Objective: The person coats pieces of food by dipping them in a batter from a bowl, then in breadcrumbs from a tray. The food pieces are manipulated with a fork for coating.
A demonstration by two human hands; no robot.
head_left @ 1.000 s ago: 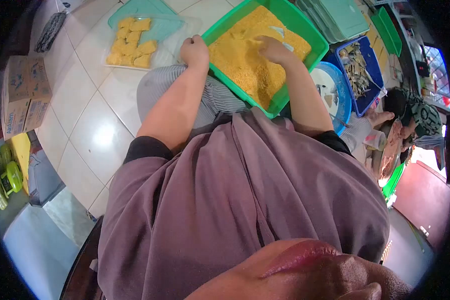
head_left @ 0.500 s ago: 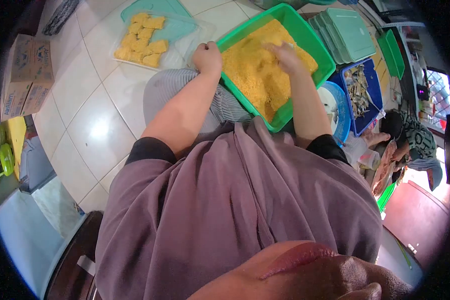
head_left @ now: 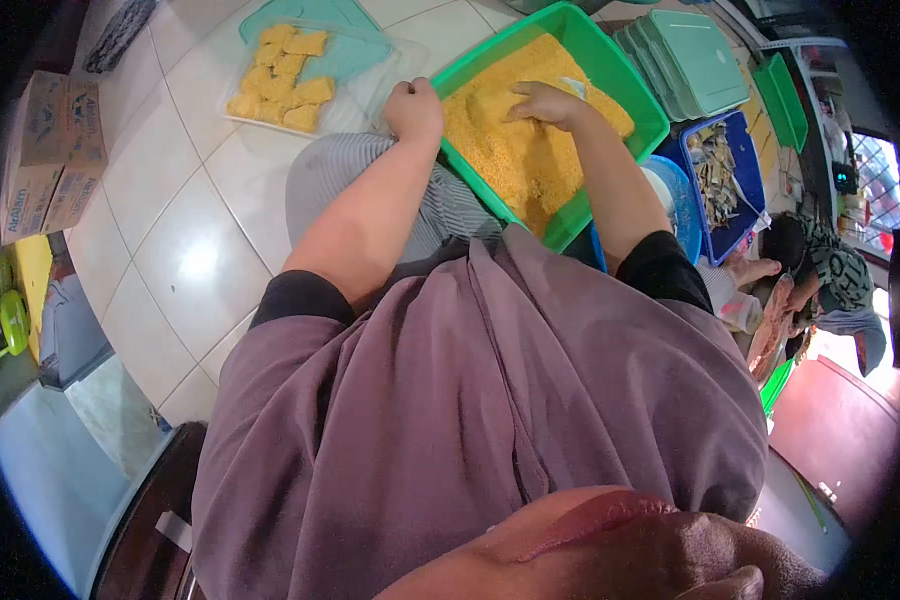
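A green rectangular tub [head_left: 652, 112] holds a heap of yellow-orange crumbs [head_left: 515, 165]. My right hand [head_left: 550, 105] is over the heap, fingers spread and touching the crumbs. Just behind it a small whitish, shiny thing [head_left: 573, 86] pokes out, too little visible to name. Outside the tub's left rim, my left hand [head_left: 413, 108] is closed in a fist above my knee; whatever its fingers may hold is hidden. Left of it, a clear plastic container [head_left: 342, 112] holds several crumb-coated pieces [head_left: 288, 78].
A green lid [head_left: 355, 50] lies behind the clear container. Stacked pale-green lidded boxes [head_left: 695, 65] stand right of the tub, near a blue basin [head_left: 685, 190] and a blue crate [head_left: 715, 190] of packets. Another person [head_left: 840, 280] sits far right. A cardboard box [head_left: 55, 150] stands left.
My right hand, blurred and stirring before, is now further left and still, its fingers at the crumbs. The green tub has shifted slightly up. My left hand stays closed beside the rim.
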